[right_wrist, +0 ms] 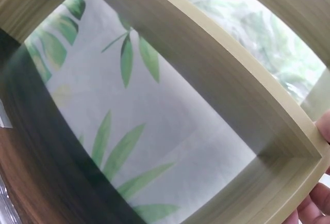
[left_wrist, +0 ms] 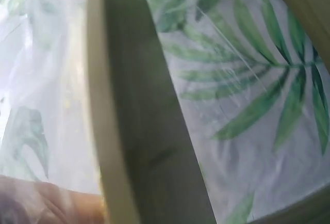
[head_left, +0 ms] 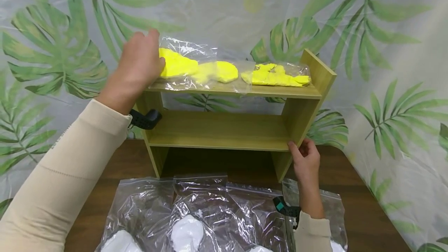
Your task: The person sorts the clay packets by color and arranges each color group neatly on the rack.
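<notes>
A small wooden shelf (head_left: 220, 127) stands on the table, its top board bearing clear plastic bags of bright yellow, clay-like stuff. My left hand (head_left: 141, 57) is at the top board's left end, its fingers curled at the edge of the leftmost yellow bag (head_left: 178, 63); the fingertips are hidden. That bag's loose plastic hangs over the board's front edge. In the left wrist view, part of the left hand (left_wrist: 51, 203) shows behind clear plastic. Low on the right, my right hand (head_left: 306, 158) grips the shelf's side panel (right_wrist: 289, 195), thumb in front.
Several clear zip bags (head_left: 147, 201) with white lumps (head_left: 188, 233) lie on the dark wooden table (head_left: 350, 178) in front of the shelf. Another yellow bag (head_left: 276, 75) sits at the top board's right end. A leaf-patterned cloth (head_left: 385, 69) hangs behind.
</notes>
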A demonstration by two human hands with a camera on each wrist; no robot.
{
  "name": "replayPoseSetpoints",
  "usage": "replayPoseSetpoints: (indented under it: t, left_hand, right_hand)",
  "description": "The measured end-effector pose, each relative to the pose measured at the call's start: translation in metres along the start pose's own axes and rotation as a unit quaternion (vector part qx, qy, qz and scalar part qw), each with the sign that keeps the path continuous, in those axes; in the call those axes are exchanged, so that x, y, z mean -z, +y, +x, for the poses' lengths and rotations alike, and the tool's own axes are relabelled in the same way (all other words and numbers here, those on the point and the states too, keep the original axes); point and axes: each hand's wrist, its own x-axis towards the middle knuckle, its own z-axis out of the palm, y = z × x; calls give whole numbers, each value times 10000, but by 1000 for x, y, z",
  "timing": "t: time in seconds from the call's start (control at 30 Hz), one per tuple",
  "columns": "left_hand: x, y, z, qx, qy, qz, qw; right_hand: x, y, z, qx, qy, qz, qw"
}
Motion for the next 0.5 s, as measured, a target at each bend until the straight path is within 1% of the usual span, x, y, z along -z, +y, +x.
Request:
replayPoseSetpoints:
  t: [0.1,0.2,0.37,0.5]
  left_hand:
    - [-6,0,-2,-94,169,381,9991]
    - [-9,2,-5,-96,185,732,9971]
    - [-9,8,-10,-37,343,1068,9937]
    - [-8,12,-15,48,444,1253,9911]
  right_hand:
    - [1,1,-1,43,45,-12,10000]
    - [2,0,-2,30,59,-57,10000]
    - [1,0,-4,39,98,-53,9999]
    - [0,1,-3,49,107,118,9999]
